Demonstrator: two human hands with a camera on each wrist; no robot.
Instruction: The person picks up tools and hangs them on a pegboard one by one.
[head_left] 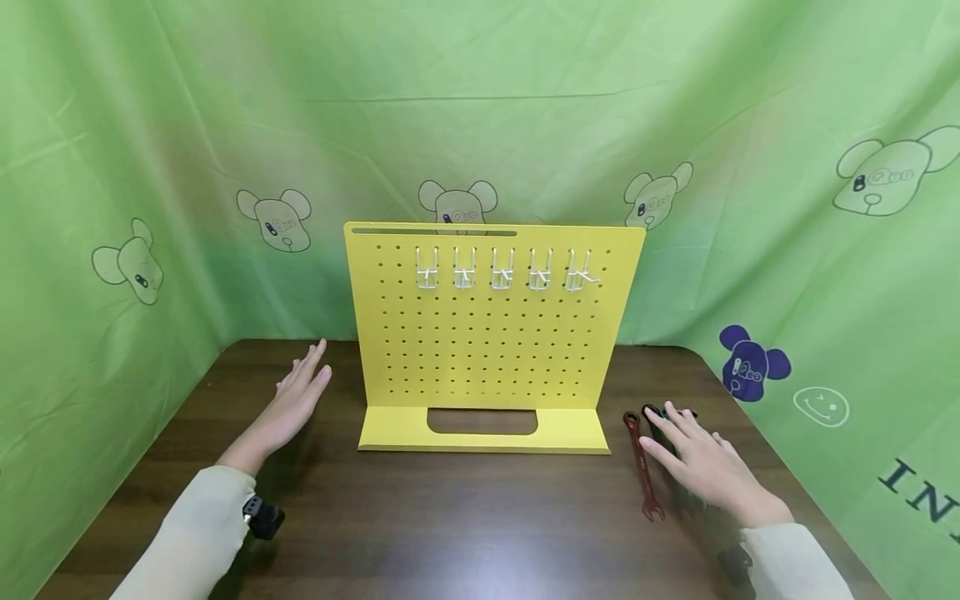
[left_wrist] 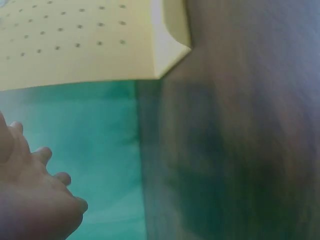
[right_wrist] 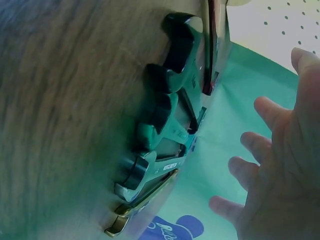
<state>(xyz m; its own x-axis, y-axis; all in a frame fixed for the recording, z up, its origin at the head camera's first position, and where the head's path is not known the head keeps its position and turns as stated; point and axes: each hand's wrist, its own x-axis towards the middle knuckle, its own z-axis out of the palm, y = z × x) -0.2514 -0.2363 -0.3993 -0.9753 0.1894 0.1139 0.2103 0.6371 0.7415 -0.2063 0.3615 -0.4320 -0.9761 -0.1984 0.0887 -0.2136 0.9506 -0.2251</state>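
Observation:
My right hand hovers over the right side of the table with fingers spread, gripping nothing. Beneath and beside it lie several wrenches. A dark red wrench is in full view to its left, while the hand mostly covers the others in the head view. The right wrist view reveals a black-ended wrench, a green wrench and a gold wrench in a row. To the left of the yellow pegboard, my left hand is held up with extended fingers, apart from the board.
Several white wire hooks hang in a row near the pegboard's top. The board stands upright on its slotted base on a dark wooden table. Green printed cloth surrounds the table at the back and sides.

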